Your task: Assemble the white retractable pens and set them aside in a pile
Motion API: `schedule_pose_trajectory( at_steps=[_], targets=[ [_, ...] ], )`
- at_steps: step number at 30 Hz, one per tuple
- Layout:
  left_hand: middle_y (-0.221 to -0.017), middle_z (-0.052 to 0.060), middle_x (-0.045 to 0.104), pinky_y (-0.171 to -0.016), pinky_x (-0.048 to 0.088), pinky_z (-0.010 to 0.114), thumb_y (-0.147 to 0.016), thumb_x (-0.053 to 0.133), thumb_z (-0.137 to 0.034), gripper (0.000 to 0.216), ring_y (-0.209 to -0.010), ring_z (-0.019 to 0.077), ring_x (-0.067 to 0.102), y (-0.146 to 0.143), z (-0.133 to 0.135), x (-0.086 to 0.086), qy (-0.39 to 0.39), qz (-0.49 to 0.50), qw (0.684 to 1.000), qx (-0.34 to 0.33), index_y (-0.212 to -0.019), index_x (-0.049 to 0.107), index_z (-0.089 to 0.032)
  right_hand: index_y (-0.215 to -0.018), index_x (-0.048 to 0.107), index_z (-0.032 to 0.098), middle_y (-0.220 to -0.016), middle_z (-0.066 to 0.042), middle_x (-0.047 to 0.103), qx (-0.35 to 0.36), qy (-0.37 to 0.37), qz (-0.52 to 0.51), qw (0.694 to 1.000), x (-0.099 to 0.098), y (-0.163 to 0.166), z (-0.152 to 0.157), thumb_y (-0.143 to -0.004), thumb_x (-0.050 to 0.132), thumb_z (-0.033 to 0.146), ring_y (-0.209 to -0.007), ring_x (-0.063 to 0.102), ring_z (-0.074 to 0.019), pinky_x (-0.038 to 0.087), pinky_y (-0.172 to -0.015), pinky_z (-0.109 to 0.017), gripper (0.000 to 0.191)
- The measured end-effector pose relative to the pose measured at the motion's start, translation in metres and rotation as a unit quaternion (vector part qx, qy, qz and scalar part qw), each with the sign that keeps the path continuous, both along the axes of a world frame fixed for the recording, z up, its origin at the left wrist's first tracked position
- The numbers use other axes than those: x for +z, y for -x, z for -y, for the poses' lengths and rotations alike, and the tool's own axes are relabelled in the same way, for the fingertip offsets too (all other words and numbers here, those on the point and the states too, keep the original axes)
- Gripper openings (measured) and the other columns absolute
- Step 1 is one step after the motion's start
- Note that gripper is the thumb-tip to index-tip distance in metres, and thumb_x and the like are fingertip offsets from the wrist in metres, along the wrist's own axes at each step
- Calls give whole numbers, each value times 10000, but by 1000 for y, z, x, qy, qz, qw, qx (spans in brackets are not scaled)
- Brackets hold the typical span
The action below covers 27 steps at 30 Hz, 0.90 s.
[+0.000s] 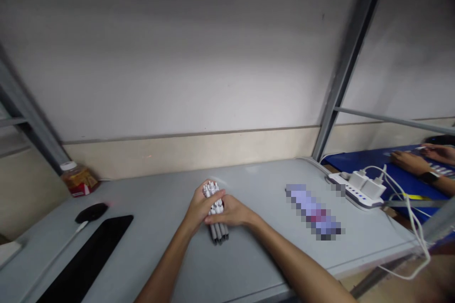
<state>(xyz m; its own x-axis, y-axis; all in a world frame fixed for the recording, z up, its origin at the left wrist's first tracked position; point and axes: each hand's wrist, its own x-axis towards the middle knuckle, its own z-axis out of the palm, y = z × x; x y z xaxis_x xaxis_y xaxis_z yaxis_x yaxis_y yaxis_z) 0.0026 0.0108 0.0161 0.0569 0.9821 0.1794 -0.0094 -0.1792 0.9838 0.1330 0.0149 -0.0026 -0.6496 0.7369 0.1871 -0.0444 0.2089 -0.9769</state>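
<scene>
right hand, left hand | fingers of both closed around pen bundle | bundle between palms, over table

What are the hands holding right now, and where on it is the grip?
A bundle of grey pens. The left hand and right hand both wrap its middle, leaving the white tips and the grey ends sticking out.

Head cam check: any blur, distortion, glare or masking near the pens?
Head view: soft overall, bundle of pens held by left hand and right hand lacks detail; metal post leans from wide-angle distortion; wall brightest mid-frame, corners dim; a pixelated block masks something on the table.
</scene>
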Motion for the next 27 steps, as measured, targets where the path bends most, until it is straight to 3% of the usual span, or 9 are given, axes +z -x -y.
schedule_pose_trajectory(
  at_steps=[4,10,14,18,20,22,23,27],
  targets=[
    [-593,-64,522,-508,410,177,-659,731,-352,304,-537,78,512,4,-7,-6,27,-24,999,-19,-709,492,-172,-906,572,149,-711,35,550,-84,-27,32,996,-2,-19,-10,-640,793,416,-631,491,-93,422,-575,-213,437],
    [-524,-23,571,-433,407,214,-696,682,-424,306,-450,130,562,2,-7,-10,91,-58,988,-110,-694,533,-158,-1056,452,202,-661,48,594,-17,104,6,994,-4,-27,-15,-546,843,442,-539,577,-124,467,-461,-218,686],
    [-479,-4,571,-421,409,231,-724,634,-490,354,-425,151,568,2,-9,-12,94,-84,984,-129,-653,533,-157,-1020,479,193,-707,33,623,-18,142,-43,989,-7,-23,-14,-518,860,372,-557,618,-133,503,-472,-227,654],
    [-521,-11,572,-450,397,232,-683,640,-527,383,-461,142,551,10,-14,-16,78,-136,984,-81,-681,548,-155,-968,499,183,-697,15,644,-31,181,-31,982,-6,-23,-13,-549,818,269,-525,616,-128,489,-440,-205,534],
    [-620,-7,605,-521,413,231,-662,651,-487,352,-565,145,575,18,-18,-16,54,-191,979,-44,-736,554,-157,-945,501,180,-620,29,623,-93,203,-10,975,-4,-25,-15,-588,747,203,-451,572,-113,470,-401,-200,435],
    [-726,2,630,-606,431,241,-710,587,-428,278,-683,160,598,26,-20,-14,34,-320,947,17,-805,563,-168,-917,495,181,-544,55,575,-173,216,2,961,-3,-28,-19,-621,658,163,-382,514,-98,446,-365,-197,338],
    [-739,3,629,-637,432,252,-725,550,-414,245,-722,171,602,29,-21,-13,45,-410,909,62,-797,560,-180,-908,488,185,-530,64,556,-203,217,3,955,-2,-30,-21,-632,619,153,-364,494,-92,436,-354,-195,308],
    [-850,87,626,-782,409,374,-676,577,-419,255,-991,318,551,31,-20,-13,71,-489,859,134,-769,571,-181,-902,475,197,-554,74,536,-237,206,-7,949,0,-34,-26,-633,549,135,-367,474,-79,418,-344,-182,285]
  ],
)
